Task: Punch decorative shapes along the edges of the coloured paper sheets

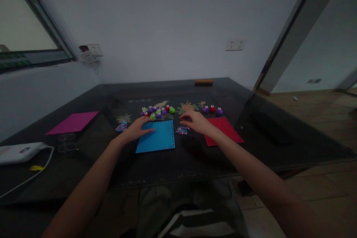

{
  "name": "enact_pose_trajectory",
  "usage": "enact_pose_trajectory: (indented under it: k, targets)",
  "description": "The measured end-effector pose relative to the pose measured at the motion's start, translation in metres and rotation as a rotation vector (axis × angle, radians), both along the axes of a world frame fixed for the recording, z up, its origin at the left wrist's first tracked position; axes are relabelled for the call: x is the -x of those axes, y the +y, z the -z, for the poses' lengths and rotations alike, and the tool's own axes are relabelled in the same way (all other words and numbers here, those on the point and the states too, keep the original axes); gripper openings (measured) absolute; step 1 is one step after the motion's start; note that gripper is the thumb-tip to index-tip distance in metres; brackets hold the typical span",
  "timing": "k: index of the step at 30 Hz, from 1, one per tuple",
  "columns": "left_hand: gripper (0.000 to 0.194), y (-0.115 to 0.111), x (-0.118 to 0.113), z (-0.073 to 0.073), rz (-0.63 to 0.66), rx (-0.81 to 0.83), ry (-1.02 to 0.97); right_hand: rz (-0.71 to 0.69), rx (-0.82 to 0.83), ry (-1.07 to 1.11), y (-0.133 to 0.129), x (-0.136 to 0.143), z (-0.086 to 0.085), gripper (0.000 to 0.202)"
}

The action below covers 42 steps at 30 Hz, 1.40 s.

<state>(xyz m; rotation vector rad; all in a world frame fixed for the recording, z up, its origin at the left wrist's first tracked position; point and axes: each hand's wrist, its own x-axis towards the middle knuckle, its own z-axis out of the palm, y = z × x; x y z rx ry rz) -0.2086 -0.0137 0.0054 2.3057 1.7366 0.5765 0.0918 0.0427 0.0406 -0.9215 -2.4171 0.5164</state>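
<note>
A blue sheet (157, 137) with small dark dots along its top, right and bottom edges lies on the dark table. My left hand (138, 128) rests at its upper left, fingers apart, holding nothing. Over the small pile of pink and blue pieces (182, 130) is my right hand (193, 121), its thumb and forefinger curved toward each other; whether something tiny is between them is too small to tell. A red sheet (224, 130) with dots on its right edge lies partly under my right forearm. Behind the blue sheet stand several round purple, green and red pieces with eye-like tops (158, 111).
Three more round pieces (212, 109) stand behind the red sheet. Another small pile (121, 126) sits left of my left hand. Farther left are a pink sheet (73, 122), clear round items (67, 142) and a white device (21, 153) with a cable. An orange-brown object (203, 81) lies at the back.
</note>
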Motion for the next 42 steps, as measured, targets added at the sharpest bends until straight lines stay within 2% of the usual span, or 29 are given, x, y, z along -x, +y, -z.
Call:
enact_pose_trajectory:
  k: [2, 4, 8, 14, 22, 30, 42]
  targets:
    - [0.062, -0.001, 0.0, 0.002, -0.027, 0.047, 0.033, -0.038, 0.003, -0.099, 0.006, 0.027, 0.005, 0.026]
    - [0.07, -0.001, 0.002, 0.006, -0.044, 0.067, 0.056, -0.062, -0.066, -0.191, 0.012, 0.047, 0.012, 0.034]
    - [0.076, 0.004, 0.008, 0.015, -0.06, 0.082, 0.097, -0.085, -0.151, -0.349, 0.02, 0.066, 0.025, 0.056]
    - [0.086, 0.01, 0.012, 0.019, -0.071, 0.119, 0.157, -0.083, -0.125, -0.365, 0.025, 0.068, 0.037, 0.061]
    - [0.086, 0.005, 0.009, 0.014, -0.084, 0.143, 0.151, -0.082, -0.088, -0.286, 0.031, 0.068, 0.046, 0.058]
    - [0.08, 0.003, 0.008, 0.013, -0.073, 0.113, 0.114, -0.04, -0.042, -0.216, 0.025, 0.066, 0.046, 0.06]
    - [0.064, -0.002, -0.004, -0.004, -0.093, 0.069, -0.014, 0.0, 0.055, -0.153, 0.017, 0.065, 0.036, 0.055]
